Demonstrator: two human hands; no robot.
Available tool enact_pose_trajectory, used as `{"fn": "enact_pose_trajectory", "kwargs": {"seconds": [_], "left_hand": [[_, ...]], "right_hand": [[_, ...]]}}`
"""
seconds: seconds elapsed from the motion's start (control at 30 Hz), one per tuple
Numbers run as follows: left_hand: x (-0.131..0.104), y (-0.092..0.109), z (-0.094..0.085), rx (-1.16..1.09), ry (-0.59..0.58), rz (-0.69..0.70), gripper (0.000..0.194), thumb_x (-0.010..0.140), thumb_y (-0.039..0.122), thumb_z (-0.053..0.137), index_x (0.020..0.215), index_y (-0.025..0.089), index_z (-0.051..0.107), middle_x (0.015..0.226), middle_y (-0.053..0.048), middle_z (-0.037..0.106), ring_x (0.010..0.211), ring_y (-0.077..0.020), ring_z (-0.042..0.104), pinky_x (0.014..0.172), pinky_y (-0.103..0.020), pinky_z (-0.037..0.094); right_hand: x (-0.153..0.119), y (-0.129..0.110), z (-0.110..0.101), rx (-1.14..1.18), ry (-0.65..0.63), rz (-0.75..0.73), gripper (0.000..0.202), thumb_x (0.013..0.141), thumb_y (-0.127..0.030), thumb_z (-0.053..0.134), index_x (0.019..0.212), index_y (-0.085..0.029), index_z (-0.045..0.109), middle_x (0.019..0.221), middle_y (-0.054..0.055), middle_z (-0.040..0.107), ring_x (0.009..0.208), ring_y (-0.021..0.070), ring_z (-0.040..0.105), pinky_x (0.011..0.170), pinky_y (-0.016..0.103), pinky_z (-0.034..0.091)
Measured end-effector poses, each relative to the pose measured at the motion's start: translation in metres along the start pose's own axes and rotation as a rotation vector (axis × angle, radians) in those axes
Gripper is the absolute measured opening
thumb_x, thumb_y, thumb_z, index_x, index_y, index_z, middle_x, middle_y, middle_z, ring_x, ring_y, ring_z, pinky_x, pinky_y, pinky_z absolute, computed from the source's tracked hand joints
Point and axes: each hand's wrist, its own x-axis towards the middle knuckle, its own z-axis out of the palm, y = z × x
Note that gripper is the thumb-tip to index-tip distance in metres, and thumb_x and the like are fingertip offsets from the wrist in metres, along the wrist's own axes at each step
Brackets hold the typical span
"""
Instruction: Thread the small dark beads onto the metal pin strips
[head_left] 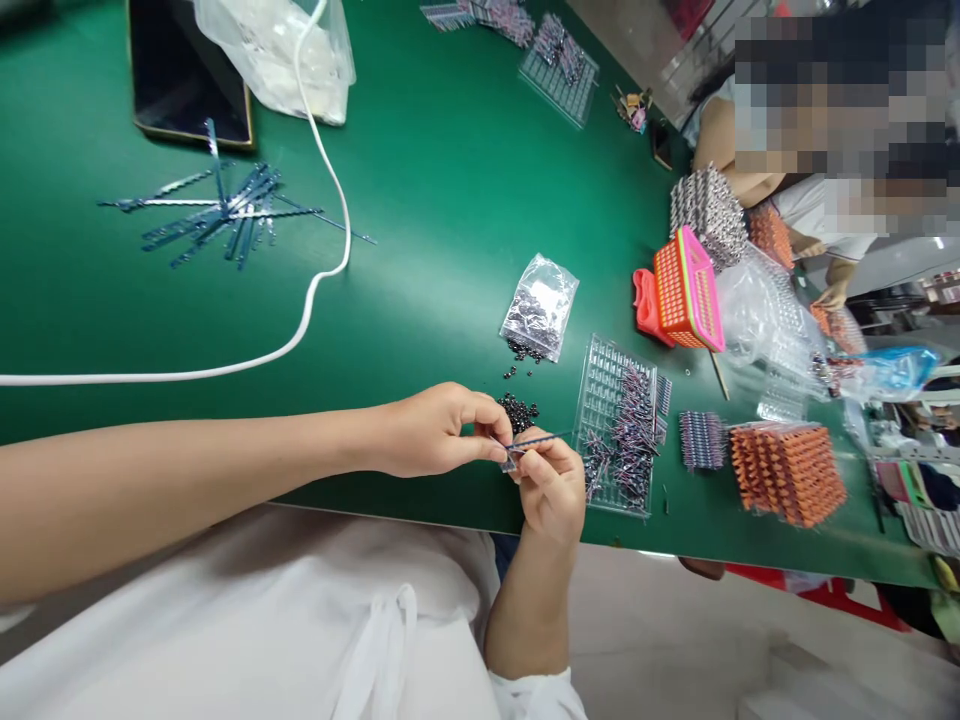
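My left hand comes in from the left, thumb and forefinger pinched at the end of a thin dark blue twisted strip. Facing it, my right hand is closed on the same strip, which runs over its fingers to the right. A tiny shiny piece shows between the fingertips, too small to name. Just beyond the hands lies a pile of small black beads. To the right of my right hand, a clear compartment tray bears many small purple and pink spiky pieces.
A bag of beads lies spilling behind the pile. Blue twisted strips, a tablet, a plastic bag and a white cable are leftward. Rightward stand orange stacks and a basket; a co-worker's arm is beyond.
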Motion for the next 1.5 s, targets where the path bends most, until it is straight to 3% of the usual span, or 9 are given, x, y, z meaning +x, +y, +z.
{"fn": "enact_pose_trajectory", "kwargs": {"seconds": [0.17, 0.23, 0.33, 0.47, 0.6, 0.8, 1.03, 1.3, 1.5], "left_hand": [[0.001, 0.000, 0.000, 0.003, 0.051, -0.074, 0.015, 0.087, 0.031, 0.063, 0.084, 0.017, 0.070, 0.085, -0.002, 0.074, 0.078, -0.0135, 0.064, 0.073, -0.023, 0.046], [0.003, 0.000, -0.002, 0.004, 0.117, -0.142, 0.018, 0.087, 0.033, 0.063, 0.085, 0.017, 0.070, 0.084, -0.002, 0.074, 0.079, -0.0147, 0.065, 0.072, -0.023, 0.047], [0.006, -0.003, -0.005, -0.011, 0.221, -0.215, 0.020, 0.087, 0.036, 0.062, 0.084, 0.017, 0.068, 0.084, -0.003, 0.074, 0.079, -0.0159, 0.065, 0.070, -0.025, 0.047], [0.009, -0.007, -0.006, -0.072, 0.251, -0.245, 0.022, 0.086, 0.038, 0.063, 0.086, 0.016, 0.067, 0.083, -0.004, 0.073, 0.077, -0.0162, 0.064, 0.070, -0.026, 0.047], [0.009, -0.010, -0.004, -0.118, 0.249, -0.270, 0.021, 0.084, 0.036, 0.065, 0.085, 0.016, 0.067, 0.082, -0.004, 0.073, 0.076, -0.0157, 0.064, 0.070, -0.027, 0.047], [0.010, -0.012, -0.005, -0.117, 0.291, -0.243, 0.018, 0.085, 0.034, 0.065, 0.085, 0.016, 0.067, 0.079, -0.003, 0.071, 0.073, -0.0142, 0.062, 0.067, -0.026, 0.046], [0.012, -0.013, -0.006, -0.166, 0.378, -0.264, 0.019, 0.085, 0.034, 0.063, 0.082, 0.016, 0.063, 0.078, -0.002, 0.069, 0.072, -0.0149, 0.061, 0.067, -0.027, 0.045], [0.011, -0.013, -0.007, -0.157, 0.370, -0.271, 0.017, 0.085, 0.033, 0.062, 0.083, 0.016, 0.063, 0.077, -0.002, 0.068, 0.073, -0.0157, 0.061, 0.068, -0.028, 0.045], [0.012, -0.013, -0.009, -0.178, 0.399, -0.278, 0.017, 0.084, 0.032, 0.063, 0.082, 0.016, 0.063, 0.078, -0.002, 0.068, 0.073, -0.0156, 0.061, 0.067, -0.028, 0.045]], "right_hand": [[-0.017, -0.013, -0.012, -0.249, 0.133, -0.117, 0.009, 0.084, -0.033, 0.069, 0.085, -0.024, 0.073, 0.077, 0.001, 0.061, 0.064, 0.0129, 0.054, 0.056, 0.027, 0.041], [-0.022, -0.019, -0.028, -0.488, 0.327, -0.258, 0.009, 0.084, -0.032, 0.070, 0.087, -0.024, 0.073, 0.080, 0.001, 0.063, 0.071, 0.0144, 0.057, 0.062, 0.028, 0.044], [-0.025, -0.026, -0.061, -0.819, 0.550, -0.328, 0.019, 0.086, -0.037, 0.068, 0.091, -0.020, 0.073, 0.090, 0.005, 0.068, 0.081, 0.0175, 0.061, 0.074, 0.030, 0.048], [-0.020, -0.025, -0.098, -1.116, 0.544, -0.361, 0.027, 0.088, -0.043, 0.064, 0.093, -0.018, 0.074, 0.091, 0.008, 0.070, 0.082, 0.0182, 0.062, 0.074, 0.030, 0.048], [-0.014, -0.015, -0.109, -1.275, 0.517, -0.386, 0.032, 0.090, -0.045, 0.062, 0.098, -0.018, 0.076, 0.095, 0.009, 0.069, 0.080, 0.0186, 0.063, 0.079, 0.033, 0.049], [-0.021, -0.014, -0.075, -1.259, 0.570, -0.499, 0.027, 0.091, -0.037, 0.064, 0.108, -0.019, 0.074, 0.098, 0.010, 0.069, 0.083, 0.0191, 0.063, 0.081, 0.034, 0.050], [-0.015, -0.003, -0.018, -1.072, 0.161, -0.536, 0.013, 0.091, -0.019, 0.061, 0.101, -0.021, 0.071, 0.094, 0.005, 0.070, 0.087, 0.0156, 0.065, 0.078, 0.031, 0.053], [-0.009, 0.013, -0.004, -1.083, 0.062, -0.523, 0.009, 0.089, -0.014, 0.062, 0.095, -0.019, 0.067, 0.088, 0.004, 0.064, 0.084, 0.0151, 0.061, 0.076, 0.032, 0.054], [-0.008, 0.013, 0.002, -1.092, 0.067, -0.576, 0.014, 0.089, -0.012, 0.061, 0.100, -0.019, 0.067, 0.091, 0.004, 0.064, 0.086, 0.0153, 0.060, 0.077, 0.033, 0.054]]}}
